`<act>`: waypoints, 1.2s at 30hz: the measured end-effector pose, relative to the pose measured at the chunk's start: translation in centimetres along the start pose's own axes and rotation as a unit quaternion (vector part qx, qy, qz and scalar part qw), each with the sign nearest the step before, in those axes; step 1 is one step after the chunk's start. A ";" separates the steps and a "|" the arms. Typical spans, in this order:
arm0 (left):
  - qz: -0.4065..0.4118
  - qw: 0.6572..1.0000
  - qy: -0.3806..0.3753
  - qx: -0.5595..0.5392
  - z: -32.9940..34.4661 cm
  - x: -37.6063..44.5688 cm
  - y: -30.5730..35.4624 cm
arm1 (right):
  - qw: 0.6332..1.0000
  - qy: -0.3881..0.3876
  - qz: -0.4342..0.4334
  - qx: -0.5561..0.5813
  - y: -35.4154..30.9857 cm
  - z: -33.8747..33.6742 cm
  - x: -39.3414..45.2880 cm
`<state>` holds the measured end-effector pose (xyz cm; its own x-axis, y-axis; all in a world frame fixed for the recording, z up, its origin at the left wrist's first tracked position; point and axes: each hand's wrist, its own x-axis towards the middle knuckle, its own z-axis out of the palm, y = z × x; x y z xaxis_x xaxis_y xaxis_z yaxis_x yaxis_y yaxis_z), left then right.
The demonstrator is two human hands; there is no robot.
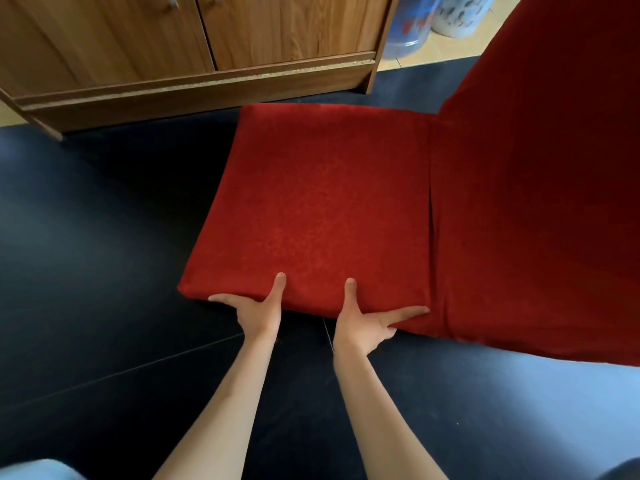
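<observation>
Cushion check: found flat on black floor, just in front of wooden cabinet, right side butted against loose red cover. Found left hand and right hand side by side, both clamped on near edge: thumbs pressed on top, index fingers splayed outward along edge, other fingers apparently curled under, not fully visible. Judged step as squaring cushion up against cover, or lifting near edge to shift it. Needed wider grip, closer to both near corners, for even control. Needed thumbs flat rather than dug in, to avoid bunching fabric. Needed level, straight movement with equal force per hand, else likely skewed. Flagged slit at right seam as snag point; worth watching.
</observation>
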<state>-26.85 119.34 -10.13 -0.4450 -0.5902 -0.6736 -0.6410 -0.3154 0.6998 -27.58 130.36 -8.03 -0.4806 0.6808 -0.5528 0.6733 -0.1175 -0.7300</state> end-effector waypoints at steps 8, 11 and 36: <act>-0.038 0.997 -0.008 -0.062 0.5 0.4 0.7 | 0.998 0.041 -0.003 0.054 0.1 0.7 0.4; -0.041 0.996 -0.016 -0.078 0.8 0.5 0.4 | 0.995 0.049 0.038 0.083 -0.3 0.9 0.8; -0.035 0.980 0.037 -0.192 1.8 1.5 -0.1 | 0.987 0.029 0.028 0.153 0.8 1.6 2.0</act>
<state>-28.57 119.81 -11.60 -0.3526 -0.6055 -0.7134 -0.3783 -0.6051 0.7005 -28.88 130.43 -10.39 -0.4087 0.7054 -0.5791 0.4922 -0.3640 -0.7907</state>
